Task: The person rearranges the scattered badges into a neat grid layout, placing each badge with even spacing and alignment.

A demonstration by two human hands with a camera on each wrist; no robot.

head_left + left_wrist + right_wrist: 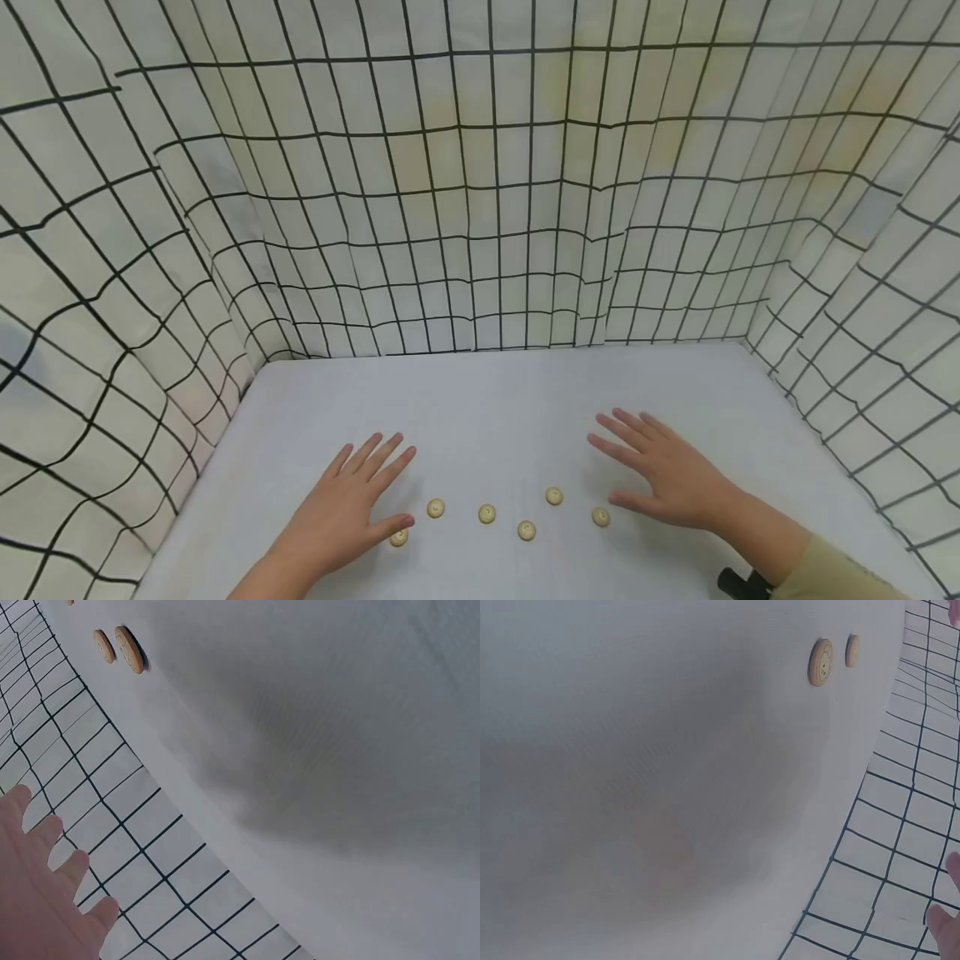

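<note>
Several small round wooden discs, button-like with dark marks on their faces, lie spread over the white tabletop. My left hand (337,510) is held over the left side with fingers spread; its thumb overlaps the leftmost disc (399,538) in the head view, and another disc (436,508) lies just right of the thumb. On the other side my right hand (671,477) is also spread and holds nothing, its thumb beside the rightmost disc (601,517). Between the hands sit a middle disc (487,513), a nearer one (527,530) and a farther one (553,496).
The white table (480,417) is walled at the back and both sides by white cloth with a black grid (510,217). A black strap-like device (744,583) shows at my right wrist, beside a light sleeve (832,571).
</note>
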